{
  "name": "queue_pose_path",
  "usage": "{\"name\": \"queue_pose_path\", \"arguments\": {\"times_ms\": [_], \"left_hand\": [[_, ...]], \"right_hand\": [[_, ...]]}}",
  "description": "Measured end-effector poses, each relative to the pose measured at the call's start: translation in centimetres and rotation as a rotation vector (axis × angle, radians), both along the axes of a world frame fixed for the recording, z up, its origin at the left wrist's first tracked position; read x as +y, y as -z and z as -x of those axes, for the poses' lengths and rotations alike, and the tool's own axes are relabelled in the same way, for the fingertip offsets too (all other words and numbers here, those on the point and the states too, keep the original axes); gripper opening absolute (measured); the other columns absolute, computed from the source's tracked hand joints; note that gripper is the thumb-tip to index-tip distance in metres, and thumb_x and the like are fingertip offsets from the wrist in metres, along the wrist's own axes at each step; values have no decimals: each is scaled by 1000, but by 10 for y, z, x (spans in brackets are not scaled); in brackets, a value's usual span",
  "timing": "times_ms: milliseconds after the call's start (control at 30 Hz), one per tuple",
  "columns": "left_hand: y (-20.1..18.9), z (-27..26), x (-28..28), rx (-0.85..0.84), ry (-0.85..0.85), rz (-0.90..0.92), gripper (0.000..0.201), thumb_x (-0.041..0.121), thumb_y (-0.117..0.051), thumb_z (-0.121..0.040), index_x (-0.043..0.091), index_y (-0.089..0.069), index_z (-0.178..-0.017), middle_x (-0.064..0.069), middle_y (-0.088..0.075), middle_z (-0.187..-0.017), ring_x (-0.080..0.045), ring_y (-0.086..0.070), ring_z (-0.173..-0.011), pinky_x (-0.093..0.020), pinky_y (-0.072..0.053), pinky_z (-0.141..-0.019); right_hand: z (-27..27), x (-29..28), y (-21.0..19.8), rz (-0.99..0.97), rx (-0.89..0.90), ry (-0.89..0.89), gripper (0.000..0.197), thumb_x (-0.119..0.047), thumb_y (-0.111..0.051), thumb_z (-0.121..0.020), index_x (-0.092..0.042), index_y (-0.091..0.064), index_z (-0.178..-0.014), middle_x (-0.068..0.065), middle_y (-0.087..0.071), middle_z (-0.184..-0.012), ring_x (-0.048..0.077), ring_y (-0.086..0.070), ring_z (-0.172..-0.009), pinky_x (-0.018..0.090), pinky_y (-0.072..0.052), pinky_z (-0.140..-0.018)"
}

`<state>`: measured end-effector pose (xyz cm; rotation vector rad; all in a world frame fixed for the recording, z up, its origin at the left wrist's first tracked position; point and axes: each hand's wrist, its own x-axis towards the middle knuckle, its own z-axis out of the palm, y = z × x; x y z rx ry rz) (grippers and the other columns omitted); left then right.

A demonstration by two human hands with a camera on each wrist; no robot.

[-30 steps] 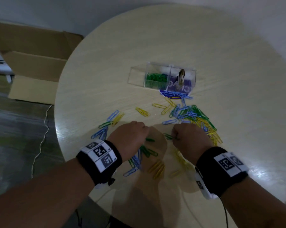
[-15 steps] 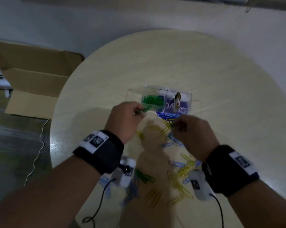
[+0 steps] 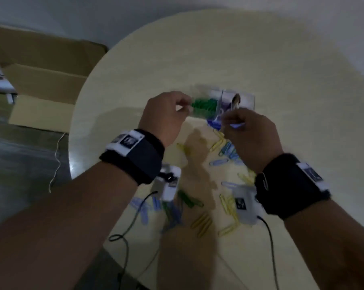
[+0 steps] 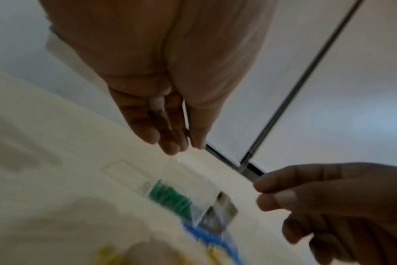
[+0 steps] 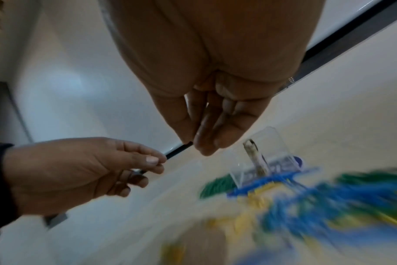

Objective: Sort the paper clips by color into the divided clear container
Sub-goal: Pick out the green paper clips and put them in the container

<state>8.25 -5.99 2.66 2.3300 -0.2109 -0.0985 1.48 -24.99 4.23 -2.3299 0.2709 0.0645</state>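
The clear divided container (image 3: 249,99) stands mid-table, a heap of green clips (image 3: 204,105) in its middle compartment. My left hand (image 3: 188,105) hovers at that compartment's near left edge, thumb and forefinger pinched; a green clip seems to be between them, but blur hides it. My right hand (image 3: 229,124) hangs just in front of the right compartment and pinches a small clip whose colour I cannot make out. In the left wrist view the fingertips (image 4: 170,147) are pressed together above the green heap (image 4: 170,199). Loose blue clips (image 3: 218,162), yellow clips (image 3: 202,225) and green clips (image 3: 189,200) lie below my hands.
A printed card (image 3: 235,101) stands in the container's right compartment. The round pale table (image 3: 260,59) drops off at the left, where an open cardboard box (image 3: 43,80) and a thin cable (image 3: 55,164) lie on the floor. Sensor cables hang from both wrists.
Both hands have lifted from the scattered clips near the front of the table and moved forward to the container, each with its fingers pinched.
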Motion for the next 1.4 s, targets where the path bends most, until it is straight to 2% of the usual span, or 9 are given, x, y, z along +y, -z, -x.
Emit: {"name": "queue_pose_path", "arguments": {"times_ms": [67,133,200,300,400,600,833,1067,1400], "left_hand": [[-2,45,28,-38,207,-119,13,25,-67,-88,21,-74,-98,6,-66,-90,-15,-62,-78,-24,-45,-75],[8,98,60,-68,436,-236,16,24,-62,-87,18,-74,-94,0,-66,-89,-23,-62,-81,-33,-45,-75],[29,144,88,-59,595,-365,25,26,-55,-87,18,-71,-105,-2,-67,-109,-26,-61,-96,-36,-43,-85],[53,186,112,1,688,-561,50,35,-53,-87,24,-51,-136,6,-42,-150,-23,-40,-135,-35,-32,-110],[58,193,117,38,635,-573,60,42,-42,-90,29,-32,-148,15,-16,-160,-14,-6,-150,-38,-19,-118],[61,173,101,96,577,-356,49,25,-56,-93,29,-41,-140,14,-15,-161,-9,-3,-149,-46,-17,-119],[53,165,119,-145,376,-421,46,16,-45,-88,28,-55,-131,12,-46,-147,-21,-44,-132,-43,-40,-103],[56,159,135,-172,288,-338,30,19,-51,-88,20,-69,-112,4,-68,-117,-20,-60,-107,-34,-45,-95],[49,89,135,91,68,-511,10,20,-63,-89,16,-68,-96,-9,-59,-98,-32,-57,-93,-40,-46,-80]], "right_hand": [[48,3,6,65,-2,-139,16,-19,-63,-86,-24,-70,-100,-8,-66,-88,-1,-55,-69,1,-36,-68],[100,10,19,160,-29,-325,23,-21,-60,-87,-22,-68,-109,-3,-68,-98,8,-60,-85,16,-41,-81],[143,21,37,262,0,-531,39,-34,-52,-89,-18,-61,-123,3,-64,-119,26,-57,-112,33,-40,-97],[173,36,56,411,184,-717,71,-63,-39,-85,-20,-40,-142,-1,-32,-154,25,-19,-145,41,-26,-114],[166,39,67,463,178,-700,81,-73,-33,-82,-23,-33,-145,-2,-15,-160,25,-2,-148,46,-19,-117],[123,37,72,417,154,-566,79,-75,-27,-80,-26,-40,-141,-4,-20,-158,23,-3,-148,44,-14,-118],[91,27,57,244,-106,-371,31,-23,-65,-87,-21,-66,-118,-6,-58,-133,17,-46,-131,34,-39,-105],[83,39,72,441,-95,-619,38,-22,-65,-77,-7,-68,-111,9,-68,-117,35,-58,-106,41,-48,-93],[58,44,64,304,89,-218,35,-25,-67,-81,-14,-61,-113,13,-58,-111,33,-58,-99,37,-46,-86]]}}
